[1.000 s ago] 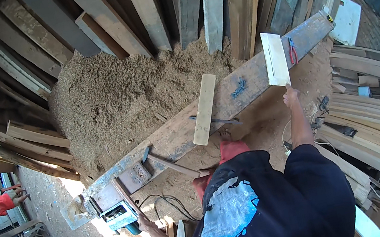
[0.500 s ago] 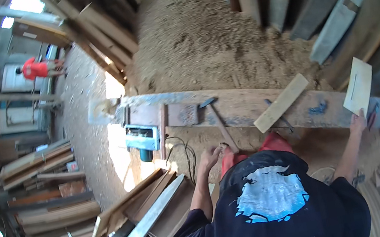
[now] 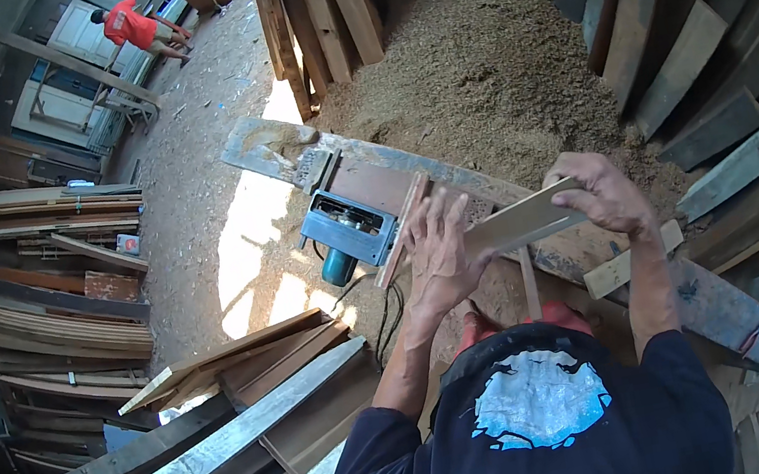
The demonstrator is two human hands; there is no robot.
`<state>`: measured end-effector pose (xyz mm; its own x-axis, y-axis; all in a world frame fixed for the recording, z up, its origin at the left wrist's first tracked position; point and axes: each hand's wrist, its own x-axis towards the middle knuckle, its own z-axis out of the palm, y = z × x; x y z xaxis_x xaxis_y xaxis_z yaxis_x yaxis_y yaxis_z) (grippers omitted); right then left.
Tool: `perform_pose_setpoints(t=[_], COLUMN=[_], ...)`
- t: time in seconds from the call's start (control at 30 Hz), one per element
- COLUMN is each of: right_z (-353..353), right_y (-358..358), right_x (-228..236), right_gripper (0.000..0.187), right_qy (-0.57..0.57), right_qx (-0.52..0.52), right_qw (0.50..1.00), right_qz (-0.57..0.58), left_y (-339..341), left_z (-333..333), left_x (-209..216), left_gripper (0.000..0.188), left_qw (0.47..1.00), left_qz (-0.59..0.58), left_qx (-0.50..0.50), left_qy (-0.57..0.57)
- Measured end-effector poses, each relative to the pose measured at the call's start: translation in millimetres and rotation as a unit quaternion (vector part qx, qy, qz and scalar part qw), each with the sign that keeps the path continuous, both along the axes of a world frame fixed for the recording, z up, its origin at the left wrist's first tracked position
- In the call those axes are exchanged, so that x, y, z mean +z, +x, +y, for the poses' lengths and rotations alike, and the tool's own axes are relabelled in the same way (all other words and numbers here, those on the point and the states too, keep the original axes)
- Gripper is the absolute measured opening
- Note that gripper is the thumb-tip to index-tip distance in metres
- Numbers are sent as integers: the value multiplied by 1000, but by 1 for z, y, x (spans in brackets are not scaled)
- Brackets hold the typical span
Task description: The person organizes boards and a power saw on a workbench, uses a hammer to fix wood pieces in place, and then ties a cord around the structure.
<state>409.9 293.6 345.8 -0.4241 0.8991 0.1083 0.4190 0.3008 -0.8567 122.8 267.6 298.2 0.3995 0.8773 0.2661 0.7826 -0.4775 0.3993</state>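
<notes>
My right hand [image 3: 603, 192] grips a short, flat piece of wood [image 3: 517, 221] at its right end, thumb on the near side and fingers behind. At the other end of the wood is my left hand [image 3: 441, 251], fingers stretched out and spread, palm side against the wood's end. Just left of that hand sits a blue electric planer [image 3: 349, 227] with a green motor housing, set into a long bench board. A reddish wooden strip [image 3: 405, 222] runs beside the planer, partly behind my left fingers. Below the held wood, a hammer's handle [image 3: 530, 282] shows; its head is hidden.
A second pale wood piece [image 3: 632, 260] lies across the bench board [image 3: 737, 306]. Wood shavings [image 3: 472, 68] heap up beyond it. Planks [image 3: 232, 436] lie at the lower left, with a black cable [image 3: 389, 321] near them. A person in a red shirt [image 3: 129, 25] stands far left.
My right hand has brought the flat wood from the far right to the middle, near the planer. My left hand has risen and moved onto its end. The view has turned.
</notes>
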Motion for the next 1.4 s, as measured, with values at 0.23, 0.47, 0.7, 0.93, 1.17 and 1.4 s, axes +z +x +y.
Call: perform_pose_setpoints(t=[0.23,0.47,0.7,0.93,1.17,1.4], right_z=[44,57,65,97,107,116], right_y=[-173,-254,-293,-300,-303,-314], right_x=[7,-143,-205,-221,-231,-237], right_gripper=[26,38,34,30,31,31], right_qy=[283,-76,-102,-122,-139,-108], right_qx=[-162,-15,-60,-91,-82,-116], right_qw=[945,997,991,985,984,986], right_qz=[-30,-30,-61,-81,-78,-48], left_y=[-122,-192,-192,-214,-221,-231], left_z=[-26,13,56,78,70,78], left_x=[-100,-172,-194,-232,-239,-230], left_gripper=[27,38,37,28,30,26], left_qw=[858,514,499,621,645,687], left_qz=[-423,-807,-818,-658,-628,-601], left_qx=[141,200,228,359,353,332], left_qy=[-256,-211,-172,-231,-253,-237])
